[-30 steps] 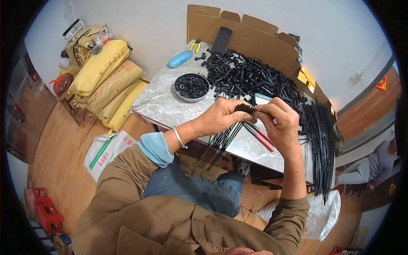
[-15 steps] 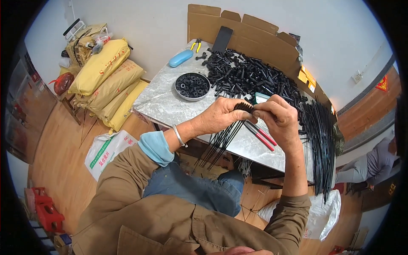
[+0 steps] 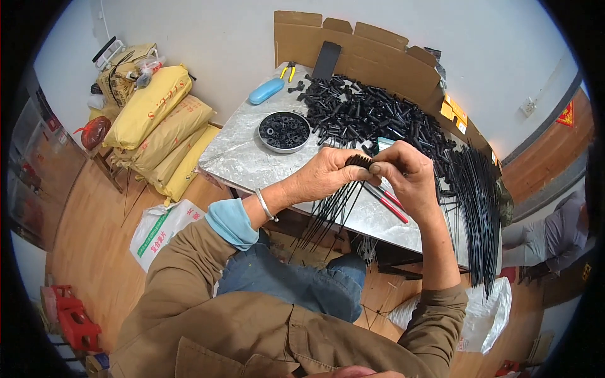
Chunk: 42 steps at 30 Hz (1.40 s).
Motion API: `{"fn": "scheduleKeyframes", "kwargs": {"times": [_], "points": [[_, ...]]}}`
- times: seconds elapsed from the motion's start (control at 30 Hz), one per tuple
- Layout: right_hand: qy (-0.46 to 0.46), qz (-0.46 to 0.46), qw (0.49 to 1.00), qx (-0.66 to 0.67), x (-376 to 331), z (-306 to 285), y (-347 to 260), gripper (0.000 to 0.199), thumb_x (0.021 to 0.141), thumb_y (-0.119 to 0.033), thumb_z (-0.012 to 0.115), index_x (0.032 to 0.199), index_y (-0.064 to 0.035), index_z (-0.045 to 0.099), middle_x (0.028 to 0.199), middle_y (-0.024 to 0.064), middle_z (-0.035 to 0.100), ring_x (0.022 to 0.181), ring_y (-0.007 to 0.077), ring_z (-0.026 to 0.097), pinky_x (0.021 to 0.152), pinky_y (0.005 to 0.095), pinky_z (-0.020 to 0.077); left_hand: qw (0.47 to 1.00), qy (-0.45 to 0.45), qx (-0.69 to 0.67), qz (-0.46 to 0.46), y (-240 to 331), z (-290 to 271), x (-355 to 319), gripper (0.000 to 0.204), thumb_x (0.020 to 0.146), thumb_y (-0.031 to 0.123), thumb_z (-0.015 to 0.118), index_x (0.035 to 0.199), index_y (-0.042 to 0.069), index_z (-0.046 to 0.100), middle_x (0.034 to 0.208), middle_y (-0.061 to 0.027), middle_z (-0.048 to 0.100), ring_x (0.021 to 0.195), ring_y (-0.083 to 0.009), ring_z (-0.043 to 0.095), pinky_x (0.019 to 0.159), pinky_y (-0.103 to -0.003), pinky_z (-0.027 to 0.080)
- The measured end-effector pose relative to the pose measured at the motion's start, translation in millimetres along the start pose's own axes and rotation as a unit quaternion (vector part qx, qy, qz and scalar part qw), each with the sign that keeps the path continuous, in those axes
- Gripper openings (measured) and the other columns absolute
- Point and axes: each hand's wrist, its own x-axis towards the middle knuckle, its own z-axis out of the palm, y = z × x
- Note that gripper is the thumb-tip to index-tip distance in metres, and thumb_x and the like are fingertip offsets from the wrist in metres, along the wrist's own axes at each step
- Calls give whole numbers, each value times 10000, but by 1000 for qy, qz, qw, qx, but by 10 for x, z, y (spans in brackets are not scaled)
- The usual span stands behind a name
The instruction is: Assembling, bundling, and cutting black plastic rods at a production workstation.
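Barely shifted: cable ties (image 3: pixel 343 195) seemingly between both hands' fingers (image 3: pixel 377 167)

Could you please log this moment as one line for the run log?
left hand: grips bundle of black cable ties | right hand: fingertips on bundle's heads | behind: round tray, pile of black parts

Both forearms reach forward and meet above the table (image 3: pixel 252 157) edge. The left hand (image 3: pixel 324 176) is curled, thumb on top, fingers closed into a grip. The right hand (image 3: pixel 403 173) faces it, touching, fingertips pinched against the left thumb, its wrist bent, elbow nearer the table's right side.
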Motion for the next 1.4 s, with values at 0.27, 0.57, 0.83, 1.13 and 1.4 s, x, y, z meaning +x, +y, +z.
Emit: {"fn": "scheduleKeyframes", "kwargs": {"times": [0.27, 0.57, 0.83, 1.13, 1.4], "points": [[-53, -67, 993, -78, 107, -73, -43, 165, 704, -18, 743, 774, -11, 593, 696, 64, 562, 558, 151, 565, 498, 266, 451, 991, -44, 125, -12, 45, -96, 11, 214, 922, 183, 611, 1037, 7, 652, 939, -37, 696, 904, -92, 625, 774, -242, 501], [-50, -98, 977, -183, 124, -54, -113, 205, 699, -94, 767, 755, -39, 578, 677, 59, 556, 536, 183, 571, 496, 283, 459, 963, -33, 255, 86, 9, -205, 109, 365, 725, 203, 784, 1028, 35, 670, 969, -152, 672, 922, -269, 654, 787, -328, 509], [-20, -11, 994, -111, 55, 74, -85, 182, 758, -138, 745, 774, -49, 588, 703, 71, 587, 593, 226, 607, 524, 327, 479, 973, -29, 219, 65, 26, -222, 68, 326, 748, 171, 769, 1025, 29, 673, 936, -118, 686, 829, -208, 669, 741, -288, 514], [-16, 14, 995, -98, 76, 56, -107, 145, 766, -107, 732, 784, -39, 605, 706, 83, 596, 600, 225, 613, 529, 321, 476, 987, -16, 153, 47, -37, -220, 51, 265, 797, 136, 732, 1025, 16, 670, 945, -88, 705, 822, -139, 668, 730, -281, 520], [-62, -33, 994, -87, 173, -17, -48, 158, 739, -114, 746, 763, -42, 607, 700, 77, 597, 588, 227, 608, 527, 318, 479, 981, -36, 179, 63, -46, -206, 83, 312, 764, 151, 754, 1025, 5, 663, 928, -106, 697, 801, -181, 673, 709, -285, 512]]}}
